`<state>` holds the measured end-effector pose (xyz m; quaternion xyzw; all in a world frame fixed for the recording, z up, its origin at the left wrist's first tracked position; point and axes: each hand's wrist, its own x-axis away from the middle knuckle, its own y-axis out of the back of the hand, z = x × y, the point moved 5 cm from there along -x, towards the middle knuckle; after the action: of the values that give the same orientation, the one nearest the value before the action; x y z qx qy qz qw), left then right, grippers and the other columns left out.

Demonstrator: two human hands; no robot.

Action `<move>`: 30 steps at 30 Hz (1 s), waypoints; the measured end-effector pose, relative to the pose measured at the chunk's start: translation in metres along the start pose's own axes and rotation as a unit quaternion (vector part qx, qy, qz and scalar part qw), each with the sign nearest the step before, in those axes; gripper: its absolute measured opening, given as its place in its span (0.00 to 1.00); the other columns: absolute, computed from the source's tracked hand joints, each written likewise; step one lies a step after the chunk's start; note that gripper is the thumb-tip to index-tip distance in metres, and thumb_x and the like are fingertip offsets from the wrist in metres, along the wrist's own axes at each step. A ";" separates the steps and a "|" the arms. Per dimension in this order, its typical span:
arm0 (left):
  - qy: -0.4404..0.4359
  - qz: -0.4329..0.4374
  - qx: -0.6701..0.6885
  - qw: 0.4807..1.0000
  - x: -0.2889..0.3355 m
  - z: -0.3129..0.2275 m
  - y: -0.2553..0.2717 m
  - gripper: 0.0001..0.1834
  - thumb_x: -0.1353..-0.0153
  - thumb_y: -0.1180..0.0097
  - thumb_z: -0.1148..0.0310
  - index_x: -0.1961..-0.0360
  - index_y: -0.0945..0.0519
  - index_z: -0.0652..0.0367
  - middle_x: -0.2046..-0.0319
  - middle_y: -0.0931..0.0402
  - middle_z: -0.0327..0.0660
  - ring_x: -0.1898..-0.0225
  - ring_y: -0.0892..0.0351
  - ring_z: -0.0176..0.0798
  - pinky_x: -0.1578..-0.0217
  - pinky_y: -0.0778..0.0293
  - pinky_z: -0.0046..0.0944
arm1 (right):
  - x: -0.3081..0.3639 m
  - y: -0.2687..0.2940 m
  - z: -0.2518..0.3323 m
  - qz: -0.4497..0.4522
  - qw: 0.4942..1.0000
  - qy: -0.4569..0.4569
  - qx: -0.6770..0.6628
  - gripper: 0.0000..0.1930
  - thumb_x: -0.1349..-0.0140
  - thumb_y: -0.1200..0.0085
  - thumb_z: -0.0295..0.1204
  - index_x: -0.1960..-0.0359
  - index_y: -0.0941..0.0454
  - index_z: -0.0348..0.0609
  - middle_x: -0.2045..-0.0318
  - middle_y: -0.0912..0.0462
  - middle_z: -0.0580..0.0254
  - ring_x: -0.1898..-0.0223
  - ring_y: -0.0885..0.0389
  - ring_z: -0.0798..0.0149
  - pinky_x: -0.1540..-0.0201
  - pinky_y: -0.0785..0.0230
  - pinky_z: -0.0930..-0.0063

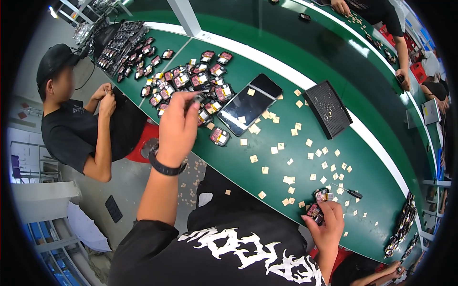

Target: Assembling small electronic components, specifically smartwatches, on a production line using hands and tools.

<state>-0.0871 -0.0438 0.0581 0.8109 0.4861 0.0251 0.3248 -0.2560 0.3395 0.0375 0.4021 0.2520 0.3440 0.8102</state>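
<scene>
My left hand [177, 126], a dark band on its wrist, is raised over a pile of small electronic modules [200, 78] in black casings with red boards and pale labels. Its thumb and fingers are pinched together, with something small and dark at their tips that I cannot make out. At the table's near edge on the right, my right hand [330, 221] grips an electronic module [315, 213] between thumb and fingers. A second module [324, 195] lies just beyond those fingers. One more module [220, 137] sits apart, below the pile.
Many small cream squares [274, 150] are scattered over the green table [224, 167]. A dark phone-like slab [250, 105], a black tray [328, 109] and a screwdriver [354, 193] lie there too. Dark parts are stacked at the right [401, 224]. A co-worker [76, 119] sits at the left.
</scene>
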 end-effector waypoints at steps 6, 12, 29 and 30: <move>-0.014 -0.026 -0.090 0.995 -0.029 0.031 0.003 0.11 0.39 0.36 0.73 0.57 0.20 0.64 0.61 0.24 0.46 0.67 0.20 0.46 0.66 0.23 0.43 | -0.009 -0.001 0.013 0.012 0.999 0.035 0.007 0.29 0.60 0.20 0.36 0.55 0.17 0.41 0.60 0.20 0.59 0.66 0.17 0.56 0.68 0.24 0.65; -0.105 -0.089 -0.265 0.954 -0.027 0.019 0.001 0.20 0.44 0.29 0.66 0.52 0.20 0.59 0.54 0.24 0.47 0.54 0.21 0.55 0.55 0.23 0.49 | -0.013 0.002 0.021 0.005 0.999 0.047 -0.001 0.28 0.58 0.21 0.37 0.54 0.16 0.42 0.61 0.20 0.61 0.71 0.18 0.59 0.71 0.25 0.68; 0.203 0.519 0.417 0.718 0.144 -0.087 -0.155 0.21 0.27 0.51 0.79 0.34 0.29 0.63 0.54 0.21 0.41 0.59 0.21 0.28 0.58 0.22 0.29 | -0.034 0.009 0.041 0.023 0.994 0.077 -0.080 0.24 0.49 0.26 0.38 0.52 0.18 0.42 0.66 0.17 0.61 0.68 0.16 0.59 0.66 0.22 0.68; 0.204 0.520 0.417 0.717 0.142 -0.089 -0.156 0.21 0.27 0.51 0.79 0.34 0.29 0.63 0.54 0.21 0.41 0.59 0.21 0.28 0.58 0.22 0.29 | -0.029 0.012 0.034 0.013 0.990 0.021 -0.142 0.20 0.43 0.30 0.34 0.52 0.19 0.40 0.65 0.16 0.59 0.67 0.16 0.60 0.65 0.23 0.69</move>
<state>-0.1641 0.1649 0.0035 0.9647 0.0035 0.1494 -0.2170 -0.2559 0.3064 0.0703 0.2790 0.2121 0.3951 0.8491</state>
